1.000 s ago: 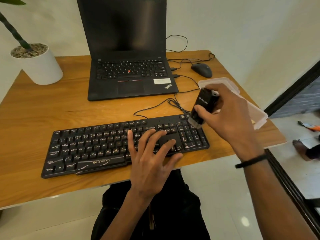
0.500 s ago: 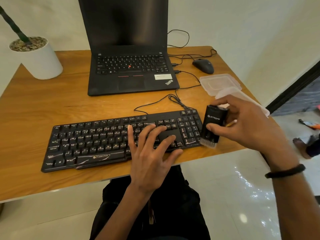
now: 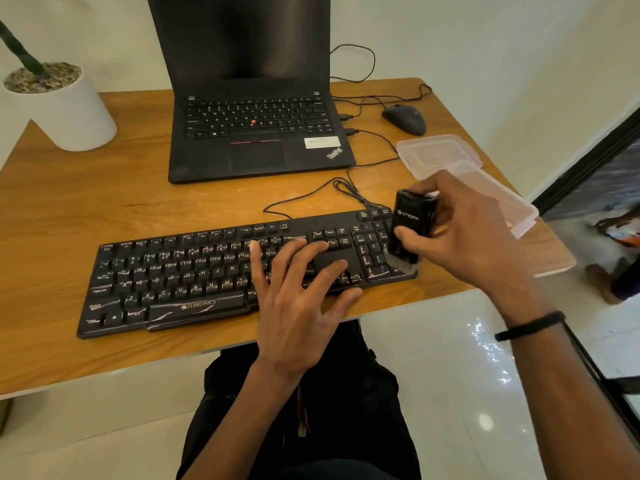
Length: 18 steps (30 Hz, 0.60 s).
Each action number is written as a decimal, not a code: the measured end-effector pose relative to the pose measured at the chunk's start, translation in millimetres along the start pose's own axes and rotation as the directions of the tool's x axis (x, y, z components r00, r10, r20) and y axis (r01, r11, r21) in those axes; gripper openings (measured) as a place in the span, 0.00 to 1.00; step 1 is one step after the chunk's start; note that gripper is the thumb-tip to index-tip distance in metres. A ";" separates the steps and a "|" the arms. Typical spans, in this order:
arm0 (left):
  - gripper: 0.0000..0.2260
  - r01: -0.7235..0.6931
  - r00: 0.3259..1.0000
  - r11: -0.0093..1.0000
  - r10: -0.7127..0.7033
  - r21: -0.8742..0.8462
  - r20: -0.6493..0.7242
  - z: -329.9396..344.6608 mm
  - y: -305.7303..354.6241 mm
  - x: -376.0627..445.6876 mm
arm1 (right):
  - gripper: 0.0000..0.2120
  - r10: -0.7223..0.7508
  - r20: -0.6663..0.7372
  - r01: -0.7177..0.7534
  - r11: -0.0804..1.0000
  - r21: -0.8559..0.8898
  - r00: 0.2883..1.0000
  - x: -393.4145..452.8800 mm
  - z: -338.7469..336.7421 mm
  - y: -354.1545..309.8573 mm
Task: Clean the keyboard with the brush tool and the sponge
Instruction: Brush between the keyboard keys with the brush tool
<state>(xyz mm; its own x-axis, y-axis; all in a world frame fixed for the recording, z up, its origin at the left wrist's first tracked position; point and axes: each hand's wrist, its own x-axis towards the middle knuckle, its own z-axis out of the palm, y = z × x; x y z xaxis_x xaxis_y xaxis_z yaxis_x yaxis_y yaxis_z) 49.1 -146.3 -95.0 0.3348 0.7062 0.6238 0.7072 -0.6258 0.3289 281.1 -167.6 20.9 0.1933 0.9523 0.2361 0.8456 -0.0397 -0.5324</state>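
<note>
The light, rigid black block-shaped brush tool (image 3: pixel 410 226), soft-bristled, is gripped at its sides by the right hand (image 3: pixel 460 233), while the flat black plastic keyboard (image 3: pixel 207 271) is steadied by the flat, released left hand (image 3: pixel 298 289).

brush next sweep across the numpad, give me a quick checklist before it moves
1. Right hand grips the brush: ok.
2. Bristles down on the numpad end of the keyboard: ok.
3. Left hand flat on the keys, steadying it: ok.
4. Sweep path leftward free: not ok, left fingers lie just left of the numpad.
5. Cable off the keys: ok.
6. Sponge ready: cannot tell, none visible.
</note>
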 end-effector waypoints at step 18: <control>0.19 0.003 1.000 1.000 -0.003 0.002 0.016 -1.0 -0.3 0.7 | 0.26 0.044 -0.200 -0.036 0.998 0.046 0.979 -9.2 16.0 0.2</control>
<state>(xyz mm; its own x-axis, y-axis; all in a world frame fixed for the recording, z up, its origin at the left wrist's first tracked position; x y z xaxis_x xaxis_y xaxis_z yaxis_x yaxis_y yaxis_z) 48.5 -146.0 -94.0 0.3426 0.7136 0.6110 0.7098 -0.6227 0.3292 271.5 -171.5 5.5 0.3260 0.8699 0.3701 0.8144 -0.0596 -0.5772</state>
